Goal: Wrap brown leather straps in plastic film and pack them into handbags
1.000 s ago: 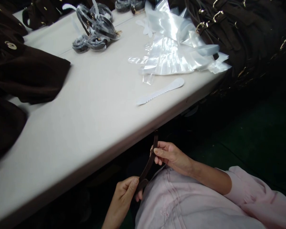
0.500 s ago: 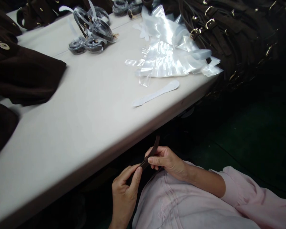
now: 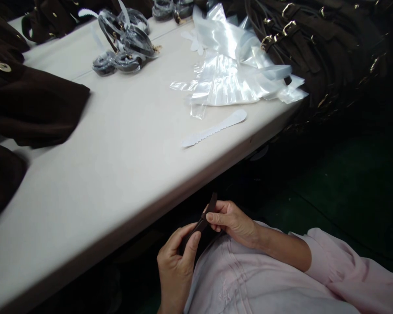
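Note:
A dark brown strap runs between my two hands, below the table's front edge and above my lap. My left hand pinches its lower part between thumb and fingers. Farther up, my right hand grips the same strap near what looks like a narrow loop, and its free end sticks up past the fingers. The rest of the strap is hidden by my hands and the dark below. On the table nearby lies a white paper strip with one toothed edge.
A pale table slopes across the view. Fanned clear plastic bags lie at its right end, beside a heap of brown buckled straps. Plastic-wrapped coiled straps sit at the back, and brown bags stand at the left.
My left hand has shifted slightly right along the strap, toward my right hand. Less of the strap's end shows above my right hand, and it now stands more upright.

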Tool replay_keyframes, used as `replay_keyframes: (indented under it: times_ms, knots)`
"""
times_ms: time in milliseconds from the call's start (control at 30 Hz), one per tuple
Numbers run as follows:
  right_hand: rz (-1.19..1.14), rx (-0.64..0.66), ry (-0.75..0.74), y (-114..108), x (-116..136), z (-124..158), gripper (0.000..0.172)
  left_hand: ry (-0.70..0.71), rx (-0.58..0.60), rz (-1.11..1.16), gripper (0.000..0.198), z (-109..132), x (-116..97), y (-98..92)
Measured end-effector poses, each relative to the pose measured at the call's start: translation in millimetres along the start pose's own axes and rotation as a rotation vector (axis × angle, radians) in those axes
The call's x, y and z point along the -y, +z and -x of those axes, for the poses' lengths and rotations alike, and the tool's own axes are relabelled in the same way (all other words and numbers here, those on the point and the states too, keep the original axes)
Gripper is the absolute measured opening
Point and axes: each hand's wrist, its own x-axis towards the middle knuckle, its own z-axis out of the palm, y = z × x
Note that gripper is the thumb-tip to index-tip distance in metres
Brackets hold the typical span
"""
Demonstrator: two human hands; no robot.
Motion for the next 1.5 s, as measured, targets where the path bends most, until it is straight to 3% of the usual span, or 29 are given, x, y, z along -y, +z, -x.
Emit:
replay_keyframes:
  times_ms: [100,233,400,500,600,767,900,1067,1333,1500]
  knots:
    - [-0.058,0.013,0.025,2,1,0,0.039,0.126,-0.019,-0.073,0.021,1,3,-1.2]
    - [-0.141,0.032,0.072,2,-2,-1,0.037,0.259,-0.156,-0.135,0.014,2,2,4.7]
    - [-0.142,0.081,0.06,1,-3,-3,0.035,0.169,-0.277,-0.085,0.008,3,0,12.1]
    - [-0.124,0.081,0.03,1,-1,-4,0.034,0.067,-0.205,-0.034,0.009,4,-2,9.9]
    - [-0.091,0.078,0.008,1,-2,-4,0.034,0.092,-0.13,-0.041,0.012,4,-4,7.5]
    - [-0.013,0.115,-0.028,0,-12,-4,0.036,0.177,-0.152,-0.104,0.009,6,-4,13.1]
    - [0.046,0.117,-0.026,0,-14,-4,0.038,0.079,-0.14,-0.059,0.01,7,-3,19.9]
    - [0.133,0.051,-0.1,-4,-4,-3,0.038,-0.049,0.054,0.037,0.026,0,3,16.0]
    - [0.037,-0.034,-0.285,-26,14,0,0.03,0.248,0.294,-0.213,0.031,-15,42,0.4]
    - [-0.186,-0.208,-0.261,-54,42,11,0.03,0.128,0.347,-0.177,0.028,-17,47,-5.0]
